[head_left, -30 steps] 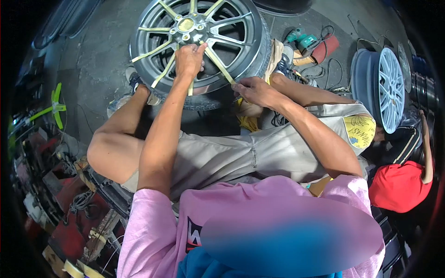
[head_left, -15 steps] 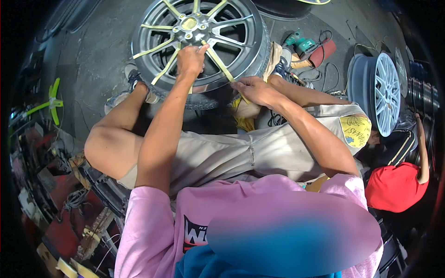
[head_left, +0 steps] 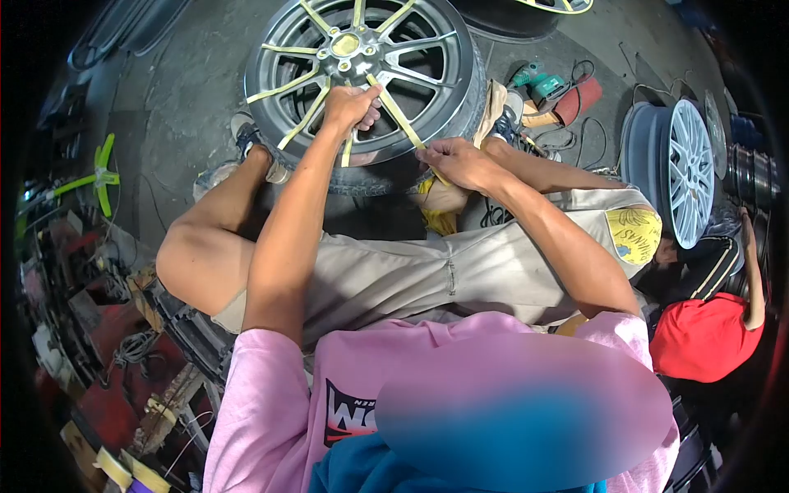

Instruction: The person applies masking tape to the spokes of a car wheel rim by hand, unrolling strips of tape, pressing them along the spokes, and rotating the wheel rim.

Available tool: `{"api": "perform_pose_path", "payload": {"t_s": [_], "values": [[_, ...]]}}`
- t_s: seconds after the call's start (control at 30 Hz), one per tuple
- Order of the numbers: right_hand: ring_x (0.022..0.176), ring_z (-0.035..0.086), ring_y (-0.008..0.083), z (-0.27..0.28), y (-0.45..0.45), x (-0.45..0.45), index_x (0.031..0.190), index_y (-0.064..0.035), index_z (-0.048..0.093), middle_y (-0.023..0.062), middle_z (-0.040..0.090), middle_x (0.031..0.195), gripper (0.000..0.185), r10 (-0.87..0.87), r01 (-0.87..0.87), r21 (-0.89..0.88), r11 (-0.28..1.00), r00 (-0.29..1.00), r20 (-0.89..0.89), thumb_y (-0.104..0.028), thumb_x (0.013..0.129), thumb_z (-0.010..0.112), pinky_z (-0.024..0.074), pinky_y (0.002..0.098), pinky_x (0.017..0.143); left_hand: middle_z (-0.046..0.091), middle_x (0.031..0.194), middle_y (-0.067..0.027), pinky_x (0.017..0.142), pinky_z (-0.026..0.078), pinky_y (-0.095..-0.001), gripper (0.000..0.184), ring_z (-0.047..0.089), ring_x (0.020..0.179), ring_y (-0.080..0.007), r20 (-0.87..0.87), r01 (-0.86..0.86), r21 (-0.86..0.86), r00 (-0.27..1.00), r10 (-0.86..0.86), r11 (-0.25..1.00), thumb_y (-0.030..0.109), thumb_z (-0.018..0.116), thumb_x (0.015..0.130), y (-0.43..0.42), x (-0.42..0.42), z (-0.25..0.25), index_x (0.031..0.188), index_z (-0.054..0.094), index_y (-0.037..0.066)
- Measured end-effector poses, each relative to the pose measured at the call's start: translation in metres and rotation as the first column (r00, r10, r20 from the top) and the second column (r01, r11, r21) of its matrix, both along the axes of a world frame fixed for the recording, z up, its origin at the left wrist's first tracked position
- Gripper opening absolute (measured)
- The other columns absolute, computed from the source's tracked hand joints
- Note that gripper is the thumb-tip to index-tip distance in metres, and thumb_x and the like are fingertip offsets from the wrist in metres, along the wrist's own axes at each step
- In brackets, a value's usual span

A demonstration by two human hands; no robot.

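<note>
A car wheel (head_left: pixel 283 92) with a black tyre lies in front of my legs, its dark hub towards me. Strips of pale yellow masking tape run along several of its spokes. One masking tape strip (head_left: pixel 399 113) stretches along a spoke towards the rim. My left hand (head_left: pixel 352 108) is closed at this strip's hub end, thumb on the tape and fingers curled over the spoke. At the rim, my right hand (head_left: pixel 462 163) pinches the strip's lower end between thumb and forefinger. Another strip (head_left: pixel 347 149) hangs over the rim below my left hand.
A green power tool (head_left: pixel 542 85) and a red roll (head_left: pixel 578 100) lie on the floor with cables. At the right stands a silver-blue wheel (head_left: pixel 690 174), near a person in a red top (head_left: pixel 708 337). A bright green stand (head_left: pixel 103 177) is at the left.
The whole view has shifted slightly. My left thumb has moved a little along the strip, and more of my left fingers shows. My right hand still pinches the tape at the rim.
</note>
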State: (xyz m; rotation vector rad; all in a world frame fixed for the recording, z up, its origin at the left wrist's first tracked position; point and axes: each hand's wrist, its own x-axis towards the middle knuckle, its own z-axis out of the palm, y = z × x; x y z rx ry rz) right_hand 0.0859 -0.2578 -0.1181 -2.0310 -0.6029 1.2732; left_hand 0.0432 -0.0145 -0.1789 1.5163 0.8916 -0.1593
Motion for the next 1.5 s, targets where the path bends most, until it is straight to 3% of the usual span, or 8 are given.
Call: {"api": "perform_pose_path", "payload": {"t_s": [0.1, 0.33, 0.4, 0.43, 0.5, 0.73, 1.1, 1.5], "values": [[0.077, 0.063, 0.0213, -0.005, -0.003, 0.002, 0.092, 0.0001, 0.072, 0.0127, 0.067, 0.078, 0.042, 0.014, -0.014, 0.052, 0.999, 1.000, 0.005, -0.039, 0.096, 0.058, 0.0495, 0.0368, 0.075, 0.062, 0.060, -0.0062, 0.037, 0.036, -0.0236, 0.040, 0.049, 0.042, -0.0098, -0.026, -0.057, 0.024, 0.998, 0.058, 0.998, 0.038, 0.077, 0.087, -0.002, 0.005, -0.009, 0.074, 0.066, 0.001], [0.081, 0.066, 0.0233, -0.001, 0.002, -0.002, 0.095, -0.0003, 0.073, 0.0144, 0.070, 0.082, 0.041, -0.003, 0.003, -0.021, 1.000, 1.000, -0.013, -0.038, 0.096, 0.058, 0.0505, 0.0382, 0.078, 0.061, 0.058, -0.0062, 0.036, 0.035, -0.0242, 0.040, 0.047, 0.040, -0.0094, -0.026, -0.077, 0.052, 0.997, 0.078, 0.996, 0.036, 0.080, 0.084, -0.001, 0.006, -0.008, 0.071, 0.065, 0.001], [0.061, 0.045, 0.0085, -0.002, 0.003, -0.004, 0.089, -0.0001, 0.069, -0.0013, 0.051, 0.064, 0.039, -0.051, 0.052, 0.006, 0.999, 0.998, -0.045, -0.036, 0.099, 0.060, 0.0375, 0.0275, 0.055, 0.061, 0.058, -0.0062, 0.036, 0.035, -0.0243, 0.040, 0.047, 0.040, -0.0094, -0.027, -0.071, 0.045, 0.997, 0.072, 0.996, 0.035, 0.079, 0.085, 0.000, 0.008, -0.008, 0.071, 0.065, 0.001], [0.061, 0.045, 0.0085, -0.001, 0.003, -0.004, 0.089, -0.0001, 0.069, -0.0013, 0.051, 0.064, 0.039, -0.051, 0.051, 0.006, 0.999, 0.998, -0.047, -0.036, 0.099, 0.060, 0.0375, 0.0275, 0.055, 0.061, 0.058, -0.0063, 0.036, 0.035, -0.0243, 0.040, 0.047, 0.040, -0.0093, -0.027, -0.065, 0.038, 0.997, 0.066, 0.997, 0.034, 0.079, 0.085, 0.001, 0.008, -0.008, 0.070, 0.064, 0.001], [0.084, 0.066, 0.0255, 0.001, 0.004, -0.002, 0.096, -0.0007, 0.073, 0.0147, 0.071, 0.086, 0.040, -0.017, 0.015, -0.037, 0.999, 0.998, -0.056, -0.038, 0.096, 0.058, 0.0502, 0.0385, 0.081, 0.061, 0.058, -0.0064, 0.036, 0.035, -0.0243, 0.039, 0.048, 0.040, -0.0093, -0.020, -0.062, 0.050, 0.998, 0.063, 0.997, 0.034, 0.079, 0.085, 0.001, 0.009, -0.010, 0.071, 0.064, 0.001], [0.087, 0.064, 0.0231, 0.012, 0.002, -0.002, 0.095, -0.0003, 0.073, 0.0125, 0.070, 0.088, 0.039, -0.062, 0.062, -0.007, 0.998, 0.994, -0.091, -0.037, 0.096, 0.059, 0.0477, 0.0357, 0.085, 0.061, 0.058, -0.0070, 0.036, 0.035, -0.0245, 0.039, 0.049, 0.040, -0.0094, 0.006, -0.076, 0.068, 0.997, 0.076, 0.995, 0.034, 0.078, 0.086, -0.003, 0.008, -0.013, 0.072, 0.064, 0.001], [0.064, 0.047, 0.0072, 0.007, -0.005, 0.002, 0.084, -0.0042, 0.069, -0.0009, 0.057, 0.069, 0.038, -0.213, 0.242, 0.082, 0.967, 0.941, -0.264, -0.040, 0.097, 0.062, 0.0376, 0.0254, 0.059, 0.064, 0.060, -0.0106, 0.039, 0.042, -0.0255, 0.054, 0.053, 0.043, -0.0130, -0.036, 0.028, 0.082, 0.999, -0.025, 0.996, 0.048, 0.081, 0.079, 0.008, 0.003, -0.012, 0.073, 0.066, -0.003], [0.064, 0.048, 0.0103, 0.038, 0.000, -0.007, 0.080, -0.0053, 0.070, -0.0001, 0.060, 0.070, 0.038, -0.107, 0.104, -0.069, 0.992, 0.993, -0.041, -0.040, 0.094, 0.065, 0.0391, 0.0278, 0.061, 0.065, 0.061, -0.0104, 0.038, 0.041, -0.0250, 0.055, 0.053, 0.041, -0.0116, -0.091, 0.123, 0.066, 0.989, -0.117, 0.990, 0.050, 0.080, 0.080, 0.006, 0.003, -0.003, 0.074, 0.067, -0.003]]}}
